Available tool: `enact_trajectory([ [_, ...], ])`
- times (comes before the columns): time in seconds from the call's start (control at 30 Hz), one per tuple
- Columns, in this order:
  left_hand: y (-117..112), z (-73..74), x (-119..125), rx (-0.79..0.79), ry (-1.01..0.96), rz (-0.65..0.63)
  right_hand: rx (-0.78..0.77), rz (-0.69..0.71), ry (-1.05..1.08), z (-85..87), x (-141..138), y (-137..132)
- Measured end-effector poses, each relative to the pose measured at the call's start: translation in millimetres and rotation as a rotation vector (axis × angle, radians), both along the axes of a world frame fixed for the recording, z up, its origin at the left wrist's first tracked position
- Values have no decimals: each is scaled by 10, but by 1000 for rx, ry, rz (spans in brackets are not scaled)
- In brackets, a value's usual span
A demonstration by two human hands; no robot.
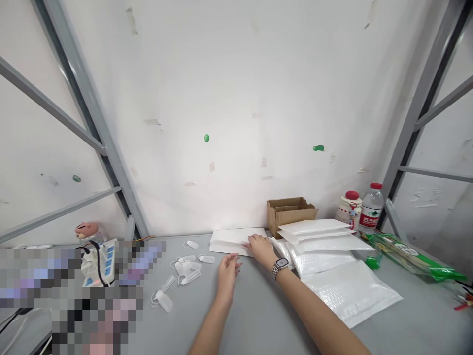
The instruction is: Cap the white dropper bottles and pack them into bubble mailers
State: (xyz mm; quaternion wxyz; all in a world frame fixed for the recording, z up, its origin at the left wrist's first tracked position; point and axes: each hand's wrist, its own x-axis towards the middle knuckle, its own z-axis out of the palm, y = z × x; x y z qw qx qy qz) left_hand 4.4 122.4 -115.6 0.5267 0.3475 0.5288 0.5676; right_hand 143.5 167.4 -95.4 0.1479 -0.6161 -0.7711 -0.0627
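Note:
A white padded envelope (225, 240) lies near the wall on the grey table. My right hand (261, 249), with a watch on its wrist, is at the envelope's right part; its bent fingers are closed on the envelope's edge. My left hand (227, 272) hovers just in front of the envelope, fingers loosely curled and apart, with nothing in them. To the right of my right hand, several white bubble envelopes (354, 291) are fanned out in an overlapping pile. Left of my left hand lie several small clear plastic bottles (163, 301) with looped caps.
An open cardboard box (291, 217) stands behind the envelopes. A red-capped water bottle (371, 207) and a cream jar (349, 207) stand by the wall. A green and clear package (414, 256) lies far right. A power strip (107, 264) with cables is at left.

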Motion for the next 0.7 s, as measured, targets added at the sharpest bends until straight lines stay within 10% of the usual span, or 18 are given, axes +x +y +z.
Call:
enact_trajectory([
  [0.17, -40, 56, -6, 24, 1, 18, 130, 35, 52, 220, -9, -43],
  [0.3, -72, 215, -85, 147, -128, 55, 219, 37, 547, 381, 8, -346],
  [0.5, -25, 355, -293, 136, -377, -110, -400, 147, 755, 215, 188, -716],
  [0.7, -126, 58, -145, -57, -141, -434, -68, 111, 829, 456, -117, -582],
])
